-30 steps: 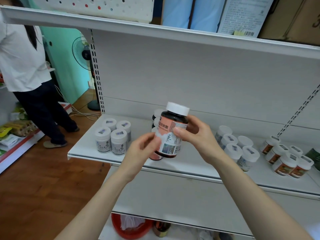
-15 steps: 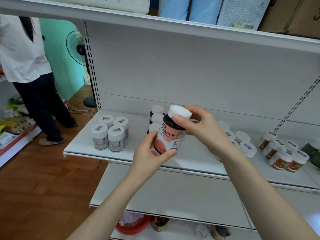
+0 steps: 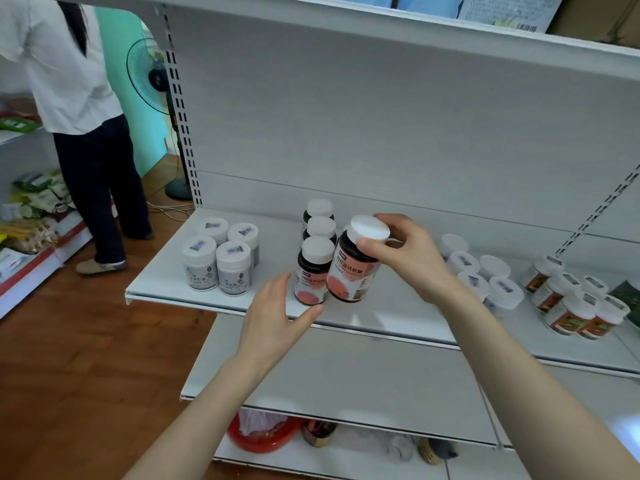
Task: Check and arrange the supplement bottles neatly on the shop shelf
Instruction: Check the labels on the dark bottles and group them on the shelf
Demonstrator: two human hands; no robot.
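As right hand (image 3: 408, 258) grips white cap (image 3: 369, 228), dark bottle (image 3: 353, 275) w/ pink label.

And there's the dark bottle (image 3: 351, 275), white cap, pink label, tilted near the front edge of the shelf (image 3: 391, 308); three matching bottles (image 3: 313, 271) stand mid-shelf in a row.

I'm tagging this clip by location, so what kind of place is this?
Most likely a small shop: white retail shelving carries grouped supplement tubs, the right hand grips a pink-labelled bottle, and packaged goods lie far left.
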